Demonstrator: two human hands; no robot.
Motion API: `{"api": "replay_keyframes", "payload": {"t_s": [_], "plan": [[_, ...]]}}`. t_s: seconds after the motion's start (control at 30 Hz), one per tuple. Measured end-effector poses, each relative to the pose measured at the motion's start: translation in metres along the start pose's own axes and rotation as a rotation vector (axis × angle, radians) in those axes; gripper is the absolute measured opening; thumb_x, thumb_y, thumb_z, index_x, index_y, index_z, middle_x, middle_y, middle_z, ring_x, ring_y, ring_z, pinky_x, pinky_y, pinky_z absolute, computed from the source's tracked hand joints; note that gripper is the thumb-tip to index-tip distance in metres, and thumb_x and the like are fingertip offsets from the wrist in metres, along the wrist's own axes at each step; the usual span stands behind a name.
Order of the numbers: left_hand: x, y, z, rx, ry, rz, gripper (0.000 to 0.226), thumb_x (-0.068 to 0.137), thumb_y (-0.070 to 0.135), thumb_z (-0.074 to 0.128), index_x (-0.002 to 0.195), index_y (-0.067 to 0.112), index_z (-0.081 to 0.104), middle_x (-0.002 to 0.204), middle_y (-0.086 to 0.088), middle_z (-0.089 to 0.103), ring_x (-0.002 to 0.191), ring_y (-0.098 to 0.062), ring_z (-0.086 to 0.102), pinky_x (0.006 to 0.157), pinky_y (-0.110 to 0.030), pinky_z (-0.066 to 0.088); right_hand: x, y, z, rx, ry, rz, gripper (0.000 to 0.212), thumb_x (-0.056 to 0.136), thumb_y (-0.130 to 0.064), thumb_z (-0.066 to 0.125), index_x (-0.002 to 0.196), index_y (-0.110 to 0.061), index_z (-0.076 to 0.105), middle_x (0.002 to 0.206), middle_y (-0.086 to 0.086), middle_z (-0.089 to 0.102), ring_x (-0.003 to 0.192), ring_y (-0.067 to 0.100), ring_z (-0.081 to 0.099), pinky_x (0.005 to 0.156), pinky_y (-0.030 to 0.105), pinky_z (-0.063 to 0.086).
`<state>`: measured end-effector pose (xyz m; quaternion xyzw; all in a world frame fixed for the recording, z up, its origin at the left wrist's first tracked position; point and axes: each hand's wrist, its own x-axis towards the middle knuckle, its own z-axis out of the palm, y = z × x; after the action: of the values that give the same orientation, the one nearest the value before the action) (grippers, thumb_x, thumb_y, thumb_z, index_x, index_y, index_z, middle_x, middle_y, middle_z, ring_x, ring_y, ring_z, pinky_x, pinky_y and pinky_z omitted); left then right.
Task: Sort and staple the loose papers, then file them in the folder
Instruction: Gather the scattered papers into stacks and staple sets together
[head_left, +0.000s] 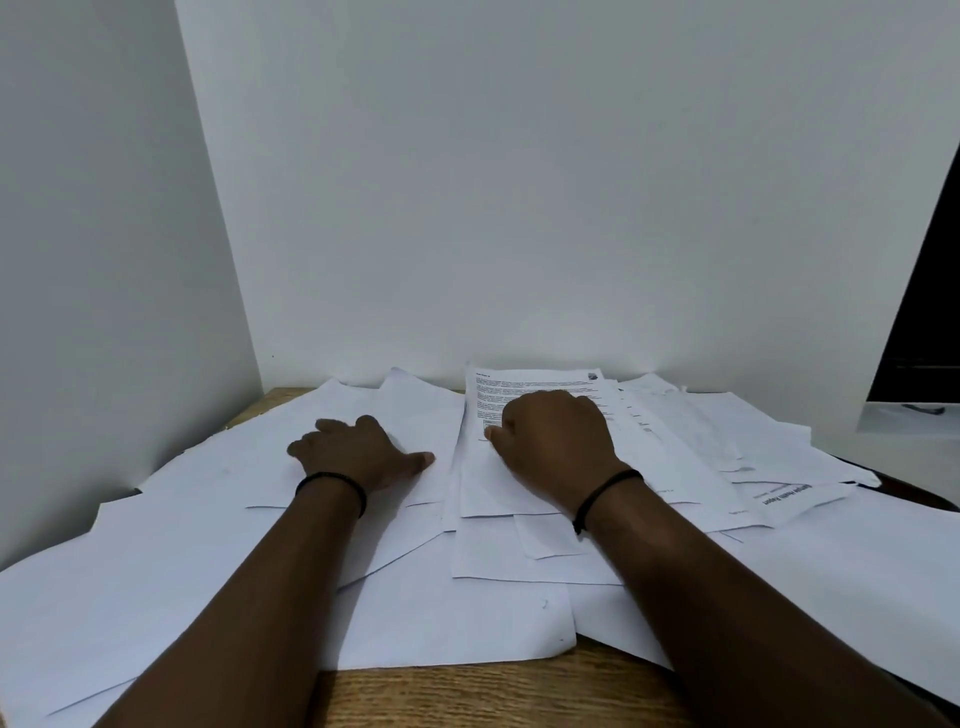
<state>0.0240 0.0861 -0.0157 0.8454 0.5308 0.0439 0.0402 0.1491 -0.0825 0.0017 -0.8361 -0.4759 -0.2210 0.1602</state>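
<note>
Loose papers (467, 613) are lying spread in overlapping layers over most of a wooden desk (467, 696), which is standing in a corner of white walls (519, 182). Most sheets are showing blank white sides. The left hand (358, 457) is being rested palm down on the blank sheets left of centre, its fingers loosely bent at the knuckles and its thumb stretched out flat to the right; nothing is being gripped by it. The right hand (556, 447) is being laid on a printed sheet (519, 387) at the far middle of the desk, on top of a small pile. Its fingers are curled forward and hidden behind the knuckles, so whether the sheet is being pinched or only pressed cannot be told. A dark band (332, 486) is being worn on the left wrist and a cord (602, 493) on the right. Further right, a folded page with a bold heading (789, 496) is lying on the heap. A dark panel (930, 312) is being cut off by the right edge.
</note>
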Motion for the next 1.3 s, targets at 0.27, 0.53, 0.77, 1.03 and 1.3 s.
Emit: {"api": "replay_keyframes", "payload": {"t_s": [0.27, 0.53, 0.77, 1.03, 1.3], "plan": [[0.005, -0.013, -0.007, -0.078, 0.028, -0.091, 0.089, 0.070, 0.078, 0.065, 0.136, 0.022, 0.045, 0.138, -0.009, 0.052, 0.129, -0.034, 0.045, 0.105, -0.046, 0.034, 0.000, 0.000, 0.008, 0.020, -0.010, 0.003, 0.036, 0.094, -0.045, 0.052, 0.071, -0.019, 0.046, 0.078, 0.000, 0.055, 0.087, 0.027, 0.058, 0.071, 0.031, 0.028], [0.017, -0.040, -0.002, -0.161, 0.072, -0.303, 0.107, 0.066, 0.078, 0.067, 0.145, 0.014, 0.035, 0.144, -0.014, 0.047, 0.133, -0.038, 0.043, 0.109, -0.056, 0.032, -0.001, 0.000, 0.010, 0.025, -0.025, 0.011, 0.030, 0.093, -0.045, 0.053, 0.075, -0.022, 0.050, 0.085, -0.001, 0.062, 0.091, 0.026, 0.059, 0.072, 0.031, 0.030], [0.011, -0.027, -0.006, -0.205, 0.614, -0.189, 0.036, 0.080, 0.006, 0.058, 0.115, 0.004, 0.052, 0.108, -0.026, 0.059, 0.103, -0.044, 0.053, 0.094, -0.049, 0.035, -0.002, -0.001, 0.008, 0.008, 0.017, -0.007, 0.027, 0.094, -0.043, 0.052, 0.077, -0.021, 0.053, 0.091, 0.000, 0.067, 0.092, 0.027, 0.060, 0.072, 0.032, 0.029], [-0.004, -0.009, -0.036, -0.438, 1.296, 0.172, 0.019, 0.085, 0.005, 0.060, 0.094, 0.014, 0.074, 0.085, -0.012, 0.064, 0.073, -0.036, 0.060, 0.066, -0.037, 0.034, -0.004, -0.006, 0.004, 0.080, 0.045, -0.007, 0.029, 0.097, -0.041, 0.049, 0.115, -0.021, 0.061, 0.107, 0.001, 0.068, 0.105, 0.027, 0.062, 0.082, 0.035, 0.045], [-0.032, 0.027, -0.041, -0.519, 1.411, 0.759, 0.018, 0.080, -0.006, 0.065, 0.086, 0.009, 0.073, 0.086, -0.007, 0.069, 0.080, -0.031, 0.064, 0.068, -0.042, 0.044, -0.004, -0.014, -0.005, 0.537, 0.277, 0.180, 0.101, 0.088, -0.041, 0.069, 0.158, -0.027, -0.002, 0.136, 0.003, 0.058, 0.115, 0.025, 0.061, 0.087, 0.032, 0.049]]}}
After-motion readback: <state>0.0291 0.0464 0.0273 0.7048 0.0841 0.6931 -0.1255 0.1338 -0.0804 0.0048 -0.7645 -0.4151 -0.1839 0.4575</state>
